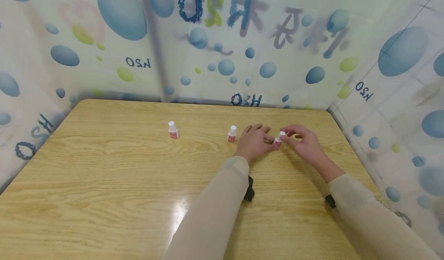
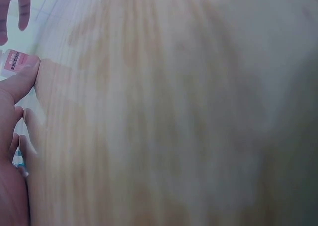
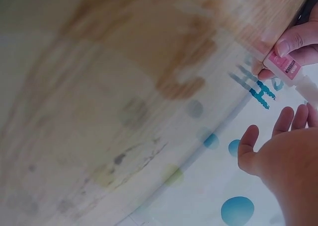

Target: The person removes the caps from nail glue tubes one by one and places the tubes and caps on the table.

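A small white bottle (image 1: 277,143) with a pink-red label and white cap leans to the right between my two hands on the right side of the table. My left hand (image 1: 254,142) grips its lower part with thumb and finger; the left wrist view shows that thumb (image 2: 27,77) against the labelled bottle (image 2: 16,61). At the white cap, the fingertips of my right hand (image 1: 306,143) pinch from the right. In the right wrist view the bottle (image 3: 284,67) lies tilted in the left fingers, with my right hand (image 3: 285,154) below and partly cut off.
Two similar bottles stand upright on the wooden table (image 1: 104,167): one (image 1: 232,134) just left of my left hand, another (image 1: 173,130) farther left. A patterned curtain (image 1: 222,44) rises behind the table's back edge, and a patterned wall (image 1: 409,109) borders its right side.
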Demonstrator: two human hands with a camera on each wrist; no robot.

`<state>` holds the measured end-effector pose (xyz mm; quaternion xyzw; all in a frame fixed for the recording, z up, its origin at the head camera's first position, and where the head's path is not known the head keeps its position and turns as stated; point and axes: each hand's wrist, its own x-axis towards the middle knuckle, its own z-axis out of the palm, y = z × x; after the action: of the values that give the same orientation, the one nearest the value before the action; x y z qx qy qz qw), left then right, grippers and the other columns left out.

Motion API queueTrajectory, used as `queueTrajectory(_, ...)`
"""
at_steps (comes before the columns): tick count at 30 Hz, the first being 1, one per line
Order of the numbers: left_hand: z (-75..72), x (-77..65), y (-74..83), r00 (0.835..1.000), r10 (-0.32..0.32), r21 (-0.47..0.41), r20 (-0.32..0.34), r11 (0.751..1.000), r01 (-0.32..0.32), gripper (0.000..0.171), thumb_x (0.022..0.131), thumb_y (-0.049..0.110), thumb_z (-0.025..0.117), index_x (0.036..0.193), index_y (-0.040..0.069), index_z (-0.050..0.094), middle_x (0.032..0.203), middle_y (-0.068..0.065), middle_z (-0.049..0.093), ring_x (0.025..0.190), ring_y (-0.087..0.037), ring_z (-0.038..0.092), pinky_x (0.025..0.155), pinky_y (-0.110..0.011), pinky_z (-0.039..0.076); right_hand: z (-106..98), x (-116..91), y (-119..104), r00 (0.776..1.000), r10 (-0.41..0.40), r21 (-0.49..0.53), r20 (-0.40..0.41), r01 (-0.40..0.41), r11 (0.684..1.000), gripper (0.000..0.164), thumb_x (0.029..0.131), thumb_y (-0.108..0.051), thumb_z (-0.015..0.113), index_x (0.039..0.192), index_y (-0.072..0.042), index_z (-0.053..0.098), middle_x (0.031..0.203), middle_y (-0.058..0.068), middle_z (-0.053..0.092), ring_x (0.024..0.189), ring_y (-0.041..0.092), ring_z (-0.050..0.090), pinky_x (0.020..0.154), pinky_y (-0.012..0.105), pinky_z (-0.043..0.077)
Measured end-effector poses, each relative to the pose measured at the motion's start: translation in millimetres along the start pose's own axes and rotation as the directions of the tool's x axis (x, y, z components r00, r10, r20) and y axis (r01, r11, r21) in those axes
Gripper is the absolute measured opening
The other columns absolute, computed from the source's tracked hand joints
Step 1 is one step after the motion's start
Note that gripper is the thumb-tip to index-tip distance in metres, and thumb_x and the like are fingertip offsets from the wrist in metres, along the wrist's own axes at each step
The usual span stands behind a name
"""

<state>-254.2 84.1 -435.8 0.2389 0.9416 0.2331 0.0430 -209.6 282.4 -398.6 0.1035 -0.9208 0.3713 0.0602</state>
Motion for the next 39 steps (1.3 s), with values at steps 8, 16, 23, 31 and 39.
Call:
queueTrajectory(8,-0.7,-0.6,0.3,1.000,-0.001,0.003,0.006,1.000,0.001,0.041,0.097,0.060,0.069,0.133,0.041,0.075,0.168,0.010,0.047,0.164,-0.019,0.030,0.138,-0.046,0.014,-0.7,-0.8,-3.0,0.998,0.065,-0.006,0.011,-0.065,0.998,0.039,0.105,-0.037,0.069,0.128,-0.005,0.068,0.121,0.016,0.070,0.116,0.032,0.063,0.106,0.053,0.048)
queueTrajectory(16,-0.2,-0.7,0.1,1.000,0.001,0.007,0.004,1.000,-0.001,0.041,0.097,0.061,0.069,0.133,0.041,0.075,0.167,0.010,0.048,0.164,-0.019,0.030,0.138,-0.046,0.014,-0.7,-1.2,-3.3,0.997,0.079,-0.005,0.011,-0.079,0.997,0.037,0.106,-0.036,0.069,0.126,-0.004,0.068,0.120,0.016,0.071,0.114,0.030,0.063,0.104,0.050,0.049)
queueTrajectory(23,0.7,-0.2,-0.6,1.000,0.004,0.008,0.001,1.000,-0.004,0.042,0.097,0.062,0.069,0.133,0.041,0.075,0.167,0.010,0.048,0.164,-0.019,0.030,0.138,-0.046,0.015,0.3,-1.2,-2.6,1.000,0.026,-0.023,-0.005,-0.026,0.999,0.030,0.106,-0.026,0.068,0.127,-0.005,0.070,0.119,0.017,0.073,0.111,0.030,0.065,0.100,0.047,0.051)
queueTrajectory(31,-0.1,-0.3,-0.6,1.000,0.009,-0.002,0.003,1.000,-0.009,0.041,0.097,0.061,0.070,0.132,0.041,0.075,0.167,0.010,0.048,0.164,-0.019,0.031,0.138,-0.046,0.015,0.5,-1.6,-2.1,1.000,0.007,-0.027,0.006,-0.007,1.000,0.031,0.108,-0.025,0.066,0.131,-0.005,0.069,0.120,0.016,0.072,0.111,0.028,0.064,0.098,0.045,0.053)
queueTrajectory(39,-0.8,-1.6,-0.6,1.000,0.009,-0.005,0.004,1.000,-0.009,0.041,0.098,0.059,0.070,0.134,0.040,0.075,0.167,0.010,0.048,0.164,-0.019,0.030,0.138,-0.045,0.014,-0.3,-0.9,-3.5,0.996,0.088,-0.034,0.017,-0.088,0.996,0.039,0.105,-0.038,0.070,0.126,-0.005,0.070,0.100,0.011,0.065,0.089,0.021,0.055,0.069,0.023,0.047)
